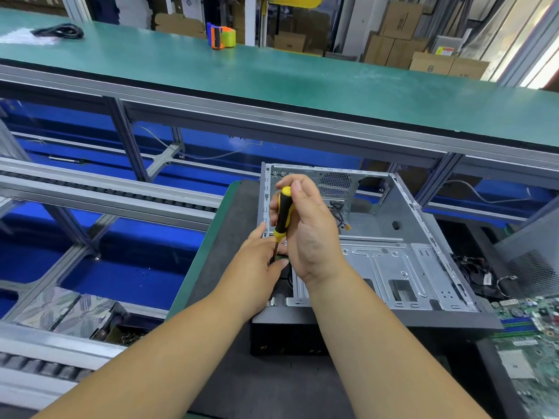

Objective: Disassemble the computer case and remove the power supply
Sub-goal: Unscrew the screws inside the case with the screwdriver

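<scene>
Open computer case (378, 237) lies flat on dark mat, R hand (308, 225) gripping yellow-black screwdriver (283, 213) upright at case's left edge, prob to back out a screw, L hand (260, 267) pinching shaft low to steady tip; case interior right of hands mostly bare, PSU not visible.

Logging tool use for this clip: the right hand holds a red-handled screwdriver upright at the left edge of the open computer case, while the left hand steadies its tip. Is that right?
Not quite. The screwdriver handle is black and yellow, not red, as the head view shows. Otherwise correct: the right hand holds it upright at the computer case's left edge, left hand at its tip.
</scene>
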{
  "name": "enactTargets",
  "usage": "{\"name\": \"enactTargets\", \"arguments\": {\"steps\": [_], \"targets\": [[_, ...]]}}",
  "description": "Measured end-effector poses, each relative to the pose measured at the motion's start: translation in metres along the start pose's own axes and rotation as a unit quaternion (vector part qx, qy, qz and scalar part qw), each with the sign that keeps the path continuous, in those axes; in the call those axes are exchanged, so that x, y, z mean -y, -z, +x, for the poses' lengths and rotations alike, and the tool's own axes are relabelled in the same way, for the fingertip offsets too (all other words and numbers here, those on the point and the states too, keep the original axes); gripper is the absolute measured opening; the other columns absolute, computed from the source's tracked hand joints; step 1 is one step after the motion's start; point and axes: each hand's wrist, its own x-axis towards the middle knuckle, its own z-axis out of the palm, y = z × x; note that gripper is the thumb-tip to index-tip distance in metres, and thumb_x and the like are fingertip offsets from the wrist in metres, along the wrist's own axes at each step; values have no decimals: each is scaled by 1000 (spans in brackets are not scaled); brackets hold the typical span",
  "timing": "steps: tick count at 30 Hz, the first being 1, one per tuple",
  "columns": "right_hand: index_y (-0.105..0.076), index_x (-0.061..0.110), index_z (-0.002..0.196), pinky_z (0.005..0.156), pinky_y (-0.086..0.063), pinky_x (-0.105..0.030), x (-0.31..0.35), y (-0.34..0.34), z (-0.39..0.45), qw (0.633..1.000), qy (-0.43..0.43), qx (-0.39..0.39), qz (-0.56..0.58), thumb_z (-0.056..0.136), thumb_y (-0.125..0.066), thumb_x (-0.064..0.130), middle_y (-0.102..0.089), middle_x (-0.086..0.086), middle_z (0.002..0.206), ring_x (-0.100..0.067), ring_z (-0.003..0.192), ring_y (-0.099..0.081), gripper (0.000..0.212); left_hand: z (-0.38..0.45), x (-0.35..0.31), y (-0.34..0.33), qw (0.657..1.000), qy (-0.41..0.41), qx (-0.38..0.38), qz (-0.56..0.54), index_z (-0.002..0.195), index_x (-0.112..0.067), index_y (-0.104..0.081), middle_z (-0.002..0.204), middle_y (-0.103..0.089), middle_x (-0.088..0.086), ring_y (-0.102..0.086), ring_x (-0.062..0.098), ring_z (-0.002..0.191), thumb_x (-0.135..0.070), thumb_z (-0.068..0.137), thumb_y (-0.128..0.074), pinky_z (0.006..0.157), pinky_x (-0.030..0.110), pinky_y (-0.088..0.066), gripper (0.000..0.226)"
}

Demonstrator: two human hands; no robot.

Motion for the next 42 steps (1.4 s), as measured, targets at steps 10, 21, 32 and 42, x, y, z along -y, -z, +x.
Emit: {"name": "enactTargets", "arguments": {"steps": [10,21,32,42], "targets": [[-55,13,78,50,-25,-22,-10,-11,5,1000,-2,8,17,95,-38,33,-43,3,56,-10,52,-34,31,-2,-7,3,1000,0,-24,19,80,-42,-43,125,-48,2,-51,6,93,-16,92,-56,70,15,-37,32],[-54,19,78,60,-40,-25,-3,5,1,1000,-17,18,1,92,-50,32,-56,-1,71,-16,61,-48,20,-2,-2,3,1000,-9,-3,2,101,-35,-64,152,-36,-8,-26,9,142,-20,94,-59,109,36,-36,18],[-63,12,86,55,-38,-21,-5,8,4,998,-31,1,54,105,-32,36,-50,0,64,-13,57,-42,44,-2,2,1,1000,-18,-3,-5,102,-33,-66,118,-31,-34,-15,1,144,-20,94,-59,104,17,-20,17],[-42,15,86,55,-24,-27,-2,-3,3,999,-25,10,47,93,-37,54,-39,0,60,-14,54,-28,40,0,6,-1,1000,-14,-5,-8,90,-45,-59,149,-37,-16,-24,10,144,-31,81,-69,108,34,-37,19]]}}
